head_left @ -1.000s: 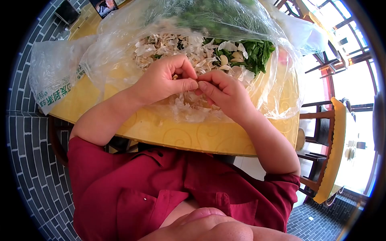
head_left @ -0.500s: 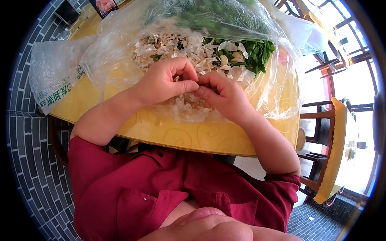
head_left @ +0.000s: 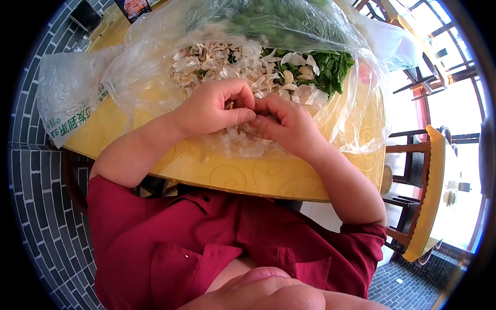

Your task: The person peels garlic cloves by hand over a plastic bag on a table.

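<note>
My left hand [head_left: 217, 106] and my right hand [head_left: 287, 121] meet fingertip to fingertip over the near edge of a clear plastic bag [head_left: 155, 88]. Both are closed in a pinch; what lies between the fingertips is too small and hidden to name. A bit of something brownish shows inside the curled fingers of my left hand. Just beyond the hands lies a heap of papery garlic skins [head_left: 253, 64]. Several peeled garlic cloves [head_left: 288, 77] rest at its right side, beside green leaves [head_left: 333, 70].
The bag spreads over a yellow-covered table [head_left: 206, 173]. A white bag with green print [head_left: 67, 111] hangs over the left edge. A phone-like screen [head_left: 133, 8] stands at the back left. Chairs and another yellow-covered table [head_left: 426, 196] are at the right.
Both hands have shifted slightly and stay together at the fingertips. My right fingers have curled in a little more. The picture on the screen at the back differs from a second ago.
</note>
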The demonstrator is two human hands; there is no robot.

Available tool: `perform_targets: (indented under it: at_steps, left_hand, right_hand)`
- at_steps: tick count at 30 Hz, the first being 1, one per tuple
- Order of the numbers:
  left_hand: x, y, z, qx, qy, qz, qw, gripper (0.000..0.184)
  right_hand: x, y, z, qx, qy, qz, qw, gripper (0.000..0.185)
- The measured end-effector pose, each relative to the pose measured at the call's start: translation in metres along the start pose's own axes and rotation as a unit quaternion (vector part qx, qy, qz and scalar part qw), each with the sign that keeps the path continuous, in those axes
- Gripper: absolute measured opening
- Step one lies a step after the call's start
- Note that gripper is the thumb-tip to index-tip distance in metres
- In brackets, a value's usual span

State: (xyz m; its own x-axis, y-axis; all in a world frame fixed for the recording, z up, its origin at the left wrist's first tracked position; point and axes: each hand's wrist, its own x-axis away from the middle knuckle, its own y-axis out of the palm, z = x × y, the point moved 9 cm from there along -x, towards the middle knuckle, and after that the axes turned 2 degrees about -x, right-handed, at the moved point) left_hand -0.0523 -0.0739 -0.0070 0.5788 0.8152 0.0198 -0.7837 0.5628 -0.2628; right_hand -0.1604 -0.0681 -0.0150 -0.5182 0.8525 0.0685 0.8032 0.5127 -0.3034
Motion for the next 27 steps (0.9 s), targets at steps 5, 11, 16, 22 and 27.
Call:
perform_targets:
  at_steps: [5, 11, 16, 22, 27]
  left_hand:
    - [0.0009, 0.001, 0.0011, 0.005, -0.012, -0.002, 1.0, 0.016]
    - [0.0003, 0.0016, 0.0016, 0.007, 0.0, -0.003, 1.0, 0.015]
    - [0.0001, 0.0016, 0.0008, 0.011, -0.004, -0.003, 1.0, 0.015]
    - [0.0001, -0.0006, 0.0024, 0.019, 0.009, 0.013, 1.0, 0.009]
    - [0.0004, -0.0024, 0.0055, 0.066, -0.022, 0.024, 0.997, 0.006]
  right_hand:
    - [0.0008, 0.0007, -0.0015, -0.012, 0.012, -0.002, 1.0, 0.023]
    - [0.0005, 0.0003, -0.003, 0.005, 0.0, 0.0, 1.0, 0.022]
    - [-0.0001, 0.0004, -0.0012, 0.001, -0.004, 0.0, 1.0, 0.022]
    - [-0.0001, -0.0004, -0.005, 0.015, -0.007, 0.004, 1.0, 0.022]
    - [-0.0003, -0.004, -0.0041, -0.044, 0.0, 0.026, 0.999, 0.022]
